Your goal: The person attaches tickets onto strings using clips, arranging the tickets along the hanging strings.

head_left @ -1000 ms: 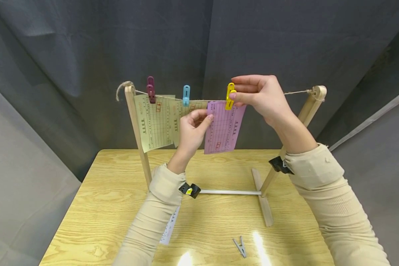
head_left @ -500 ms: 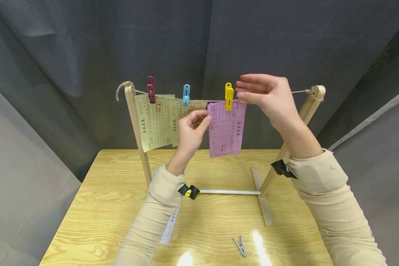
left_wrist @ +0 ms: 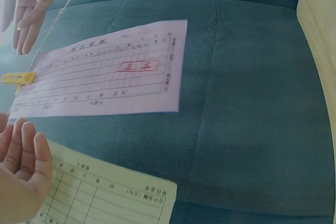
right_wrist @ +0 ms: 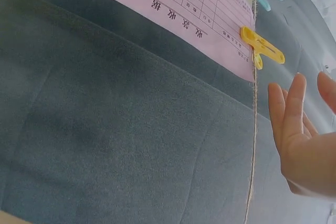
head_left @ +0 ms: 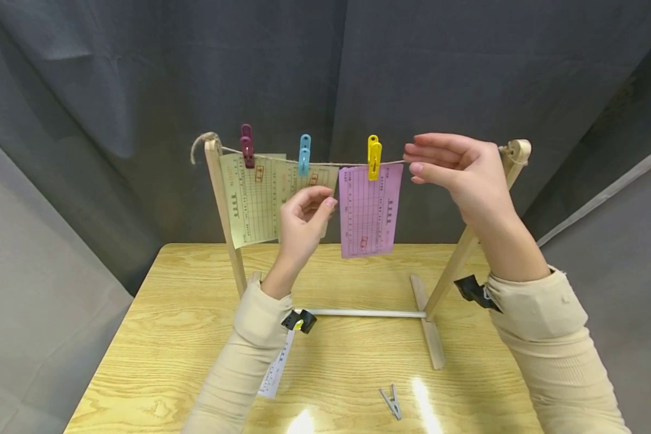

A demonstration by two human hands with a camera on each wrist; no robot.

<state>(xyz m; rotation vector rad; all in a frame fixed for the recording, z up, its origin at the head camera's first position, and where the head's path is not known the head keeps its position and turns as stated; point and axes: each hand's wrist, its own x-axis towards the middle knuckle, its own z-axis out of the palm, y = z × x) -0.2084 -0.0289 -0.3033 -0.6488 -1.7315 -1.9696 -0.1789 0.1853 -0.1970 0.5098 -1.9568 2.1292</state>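
A pink receipt slip (head_left: 370,214) hangs from the twine line (head_left: 352,164) under a yellow clothespin (head_left: 374,158). Just left of the slip, my left hand (head_left: 302,226) has loosely bent fingers with nothing between them. It covers part of a pale green slip (head_left: 325,176) clipped by a light blue clothespin (head_left: 304,157). To the right of the pink slip, my right hand (head_left: 469,178) is in the air with extended fingers, holding nothing. In the right wrist view the yellow clothespin (right_wrist: 262,45) stands apart from that hand (right_wrist: 302,135).
Another green slip (head_left: 252,202) hangs at left from a maroon clothespin (head_left: 246,147). Wooden posts (head_left: 456,262) and a white crossbar (head_left: 366,313) carry the line. On the table (head_left: 157,337) lie a grey clothespin (head_left: 392,402) and a partly covered white slip (head_left: 275,374).
My right hand let go of the yellow clothespin and drew away to the right. My left hand released the pink slip's edge and moved slightly left and down. The slip now hangs freely.
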